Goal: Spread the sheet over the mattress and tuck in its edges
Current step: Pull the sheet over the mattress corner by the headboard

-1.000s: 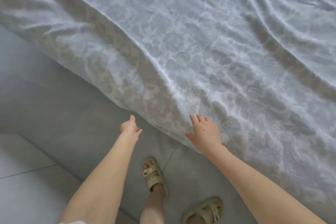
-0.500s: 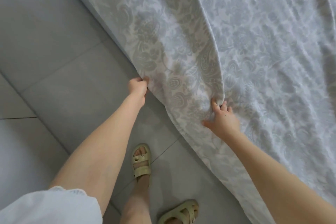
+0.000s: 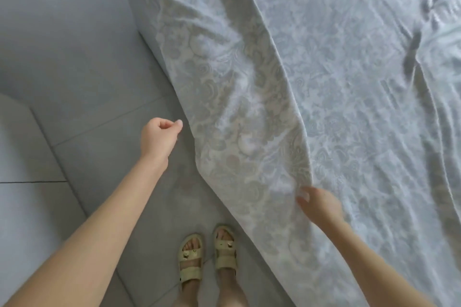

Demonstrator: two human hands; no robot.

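Observation:
A pale blue-white sheet (image 3: 349, 82) with a floral pattern covers the mattress, which is hidden beneath it. The sheet's near side hangs over the bed edge toward the floor, and a long raised fold (image 3: 282, 77) runs down it. My right hand (image 3: 320, 204), blurred, grips the lower end of that fold at the bed's edge. My left hand (image 3: 159, 138) hovers over the floor just left of the hanging sheet edge. Its fingers are curled and hold nothing. Wrinkles cross the sheet at the upper right.
Grey floor tiles (image 3: 74, 82) fill the left side. My feet in beige sandals (image 3: 190, 265) stand close to the hanging sheet edge at the bottom centre. The bed side runs diagonally from the top centre to the bottom right.
My left hand has let go of the sheet edge and drawn back from it. My right hand still holds the fold and has moved lower in the view.

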